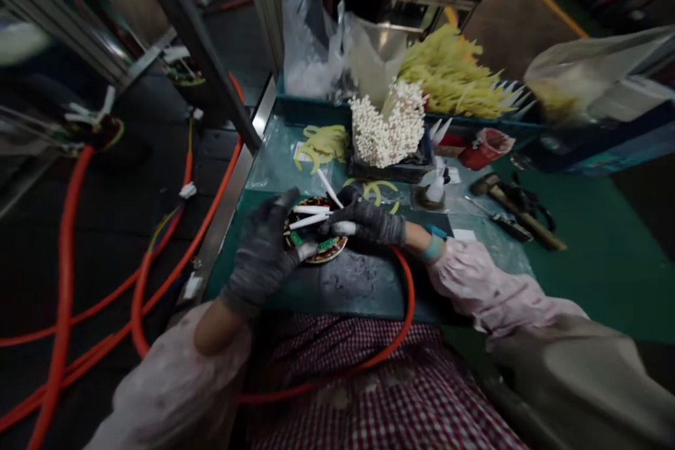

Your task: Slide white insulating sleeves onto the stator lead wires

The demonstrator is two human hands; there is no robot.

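A round circuit board (331, 247) with green and dark parts lies on the dark mat in front of me. Several white tubes (309, 221) stick out over it, and one points up and away from me. My left hand (266, 246), in a grey glove with light thumb tip, grips the board's left rim. From the right, my gloved right hand (369, 220) has its fingers closed on a white tube at the board's upper right; the fingertips are partly hidden. An orange cable (407, 288) loops from beneath the right hand toward my lap.
Beyond the board stand a box of small white pieces (387, 126) and a pile of yellow-green strips (453, 77). Loose yellow strips (324, 144) lie nearer. To the right are a hammer (519, 211), a screwdriver (509, 226) and a red pot (488, 149). Orange cables (66, 260) hang left beside metal posts (197, 35).
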